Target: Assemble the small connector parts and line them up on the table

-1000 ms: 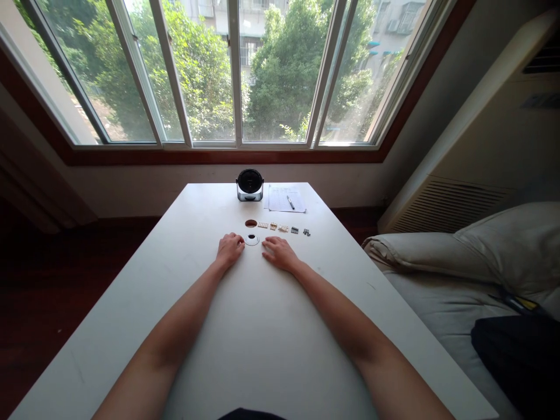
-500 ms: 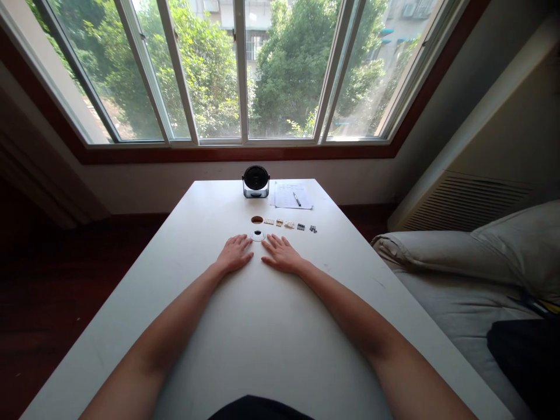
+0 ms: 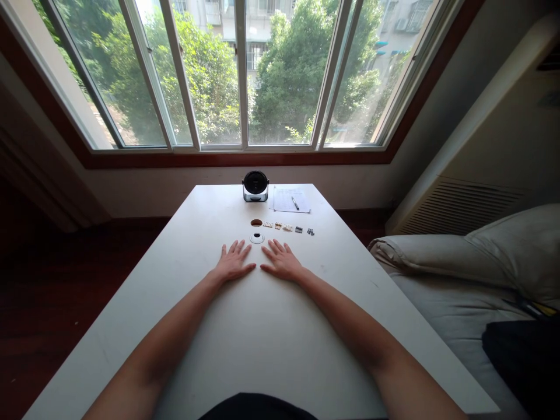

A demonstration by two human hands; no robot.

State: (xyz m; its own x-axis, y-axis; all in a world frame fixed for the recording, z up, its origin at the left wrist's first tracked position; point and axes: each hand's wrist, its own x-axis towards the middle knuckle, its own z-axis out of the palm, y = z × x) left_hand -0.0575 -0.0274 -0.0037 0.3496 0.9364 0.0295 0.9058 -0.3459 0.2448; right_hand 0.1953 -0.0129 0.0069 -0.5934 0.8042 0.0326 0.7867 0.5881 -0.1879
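Palm down on the white table, my left hand has its fingers spread and holds nothing. My right hand lies flat opposite it, fingers apart, also without anything in it. Just beyond the fingertips, between the hands, sits a small clear round dish with something dark in its middle. Behind it is a round brown-lined opening or shallow bowl; I cannot tell which. To its right runs a row of small groups of pieces, pale ones on the left and dark ones on the right.
A black round fan-like device on a stand is at the table's far edge. Beside it lie sheets of paper with a pen on top. A window rises behind, and a padded sofa flanks the right side.
Both hands have drawn back slightly from the clear dish, and the left fingers are spread wider. The whole view has tilted up a little.
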